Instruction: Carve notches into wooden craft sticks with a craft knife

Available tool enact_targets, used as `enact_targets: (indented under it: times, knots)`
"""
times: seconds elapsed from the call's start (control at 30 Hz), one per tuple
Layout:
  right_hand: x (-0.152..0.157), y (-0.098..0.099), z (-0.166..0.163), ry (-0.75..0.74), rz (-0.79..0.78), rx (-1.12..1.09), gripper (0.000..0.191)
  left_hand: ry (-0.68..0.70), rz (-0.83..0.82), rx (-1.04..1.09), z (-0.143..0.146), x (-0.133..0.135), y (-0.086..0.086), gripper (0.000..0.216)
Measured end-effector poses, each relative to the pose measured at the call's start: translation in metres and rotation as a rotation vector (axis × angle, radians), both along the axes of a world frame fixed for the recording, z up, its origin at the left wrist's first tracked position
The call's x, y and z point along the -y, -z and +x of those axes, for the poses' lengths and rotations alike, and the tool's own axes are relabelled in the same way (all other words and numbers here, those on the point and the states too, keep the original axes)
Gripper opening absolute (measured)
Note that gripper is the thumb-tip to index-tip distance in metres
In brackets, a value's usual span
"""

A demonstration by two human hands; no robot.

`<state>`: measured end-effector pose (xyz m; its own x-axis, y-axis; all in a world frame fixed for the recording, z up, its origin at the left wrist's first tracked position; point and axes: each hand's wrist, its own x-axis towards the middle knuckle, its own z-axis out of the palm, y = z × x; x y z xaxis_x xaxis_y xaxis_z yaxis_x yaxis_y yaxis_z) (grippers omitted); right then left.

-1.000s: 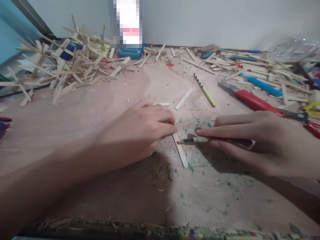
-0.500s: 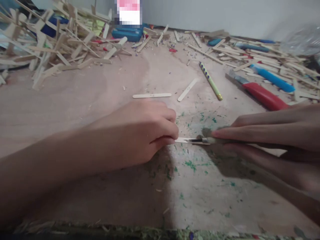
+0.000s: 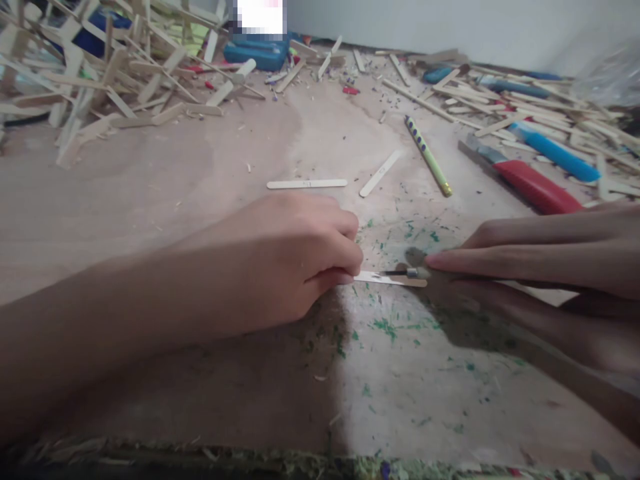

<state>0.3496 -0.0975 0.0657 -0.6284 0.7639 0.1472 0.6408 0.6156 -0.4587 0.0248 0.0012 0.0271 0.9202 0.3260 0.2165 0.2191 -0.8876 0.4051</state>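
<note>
My left hand [image 3: 305, 260] is closed, pinching a wooden craft stick [image 3: 390, 280] down on the tabletop. The stick's right part sticks out past my fingertips, with a dark mark or nick on it. From the right, my right hand [image 3: 540, 257] grips a slim craft knife [image 3: 419, 273], its narrow blade pointing left along the upper side of that stick. Whether the tip touches the wood I cannot tell. Most of the knife's handle is hidden by my fingers. Beyond my left hand lie two loose craft sticks, one level [image 3: 307, 184] and one slanted [image 3: 380, 173], both with small pencil marks.
A yellow-green pencil [image 3: 429, 157] lies ahead, left of a red-handled cutter [image 3: 540, 187] and a blue cutter [image 3: 560, 153]. Loose sticks [image 3: 545, 120] are heaped at the far right. A stick structure [image 3: 115, 80] stands far left, beside a blue box [image 3: 257, 55]. Green flecks mark the table [image 3: 415, 407].
The view has shifted slightly. The knife blade sits a little higher against the craft stick, and the stick's right end now shows below it. Both hands keep their grips.
</note>
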Motion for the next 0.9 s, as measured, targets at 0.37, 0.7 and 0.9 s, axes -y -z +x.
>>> enact_targets:
  times: [0.37,0.7,0.9]
  knots:
    - [0.006,0.005,-0.003,-0.029,0.158,0.088,0.031,-0.006,0.030,-0.037,-0.002,0.002,-0.007,0.037]
    - [-0.008,0.003,-0.009,-0.047,0.021,-0.010,0.029,0.009,0.057,-0.014,0.000,-0.001,0.002,0.042]
    - [-0.016,0.002,-0.014,0.023,-0.180,-0.098,0.027,0.016,0.068,0.027,-0.001,0.000,0.001,0.039]
